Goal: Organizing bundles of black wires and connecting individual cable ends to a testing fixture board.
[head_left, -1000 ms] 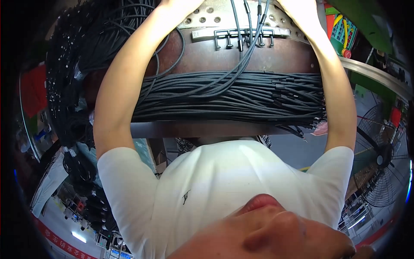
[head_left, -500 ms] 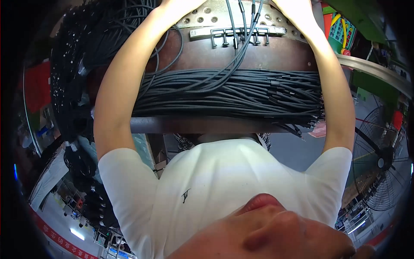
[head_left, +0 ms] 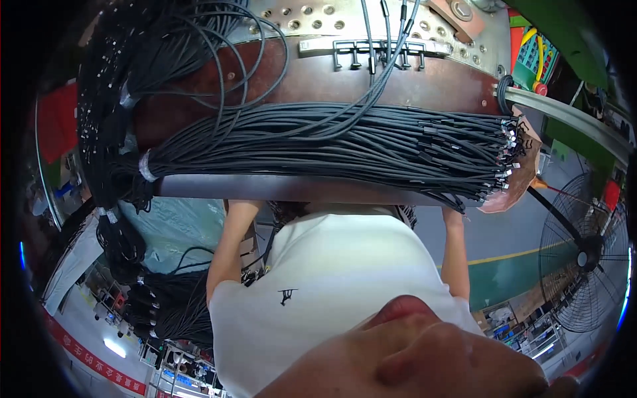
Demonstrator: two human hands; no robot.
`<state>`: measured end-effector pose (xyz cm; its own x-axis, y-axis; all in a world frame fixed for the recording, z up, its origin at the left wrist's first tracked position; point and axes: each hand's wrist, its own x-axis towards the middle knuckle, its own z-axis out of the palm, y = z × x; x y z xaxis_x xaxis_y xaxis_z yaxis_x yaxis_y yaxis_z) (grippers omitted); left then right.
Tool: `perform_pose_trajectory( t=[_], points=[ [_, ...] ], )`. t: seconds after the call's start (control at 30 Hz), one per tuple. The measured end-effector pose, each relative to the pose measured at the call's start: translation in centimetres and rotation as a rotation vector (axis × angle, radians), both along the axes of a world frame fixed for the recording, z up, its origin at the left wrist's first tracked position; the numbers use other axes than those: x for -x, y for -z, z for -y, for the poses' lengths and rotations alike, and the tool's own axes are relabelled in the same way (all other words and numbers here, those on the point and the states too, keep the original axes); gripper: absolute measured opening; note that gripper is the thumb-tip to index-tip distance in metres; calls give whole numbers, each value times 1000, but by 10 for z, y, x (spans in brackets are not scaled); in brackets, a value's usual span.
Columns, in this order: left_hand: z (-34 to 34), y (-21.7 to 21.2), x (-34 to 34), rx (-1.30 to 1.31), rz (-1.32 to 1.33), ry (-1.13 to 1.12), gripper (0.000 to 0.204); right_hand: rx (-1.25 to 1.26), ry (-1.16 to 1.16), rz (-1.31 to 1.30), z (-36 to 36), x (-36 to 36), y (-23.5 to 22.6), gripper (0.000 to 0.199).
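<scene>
Dozens of black cables (head_left: 345, 142) lie bundled across the brown worktop (head_left: 312, 83), below the metal comb fixture (head_left: 371, 50). Both forearms pass beneath the worktop's front edge, so each hand's grip cannot be told. Judged step: between cable placements; next needs selecting another cable.

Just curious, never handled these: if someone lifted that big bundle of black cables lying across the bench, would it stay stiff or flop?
The bundle of black cables would probably sag and flop, since its thin strands already curve loosely. So many strands together likely make it fairly heavy. The white tie binds only one end, so the connector ends might splay.
</scene>
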<state>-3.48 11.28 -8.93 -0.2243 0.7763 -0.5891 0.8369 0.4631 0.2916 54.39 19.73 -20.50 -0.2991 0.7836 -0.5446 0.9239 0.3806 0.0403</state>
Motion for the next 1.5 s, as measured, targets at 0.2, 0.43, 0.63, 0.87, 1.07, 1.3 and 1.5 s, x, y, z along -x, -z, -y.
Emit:
perform_pose_trajectory(
  t=[0.2, 0.43, 0.63, 0.87, 1.07, 1.3, 1.5],
  points=[
    [15, 29, 2, -524, -154, 24, 37, -256, -111, -354, -34, 48, -20, 32],
    [2, 21, -1, -466, -118, 4, 40, -450, -222, -241, -40, 57, -13, 33],
    [-6, 5, -6, -446, -130, 17, 28, -164, 20, -184, -48, 76, -32, 34],
    [-12, -54, -28, -248, 107, 65, 28, -283, 382, -969, -84, 63, -88, 33],
    [-70, -130, -53, -376, 1073, 389, 43, -769, 281, -1003, -176, 120, -230, 21],
    [-172, -124, -160, -1025, 286, 679, 73, -485, -842, -526, -261, 337, -202, 52],
    [-153, -125, -68, -818, -71, 514, 38, -576, -846, -917, -276, 306, -199, 46]
  ],
)
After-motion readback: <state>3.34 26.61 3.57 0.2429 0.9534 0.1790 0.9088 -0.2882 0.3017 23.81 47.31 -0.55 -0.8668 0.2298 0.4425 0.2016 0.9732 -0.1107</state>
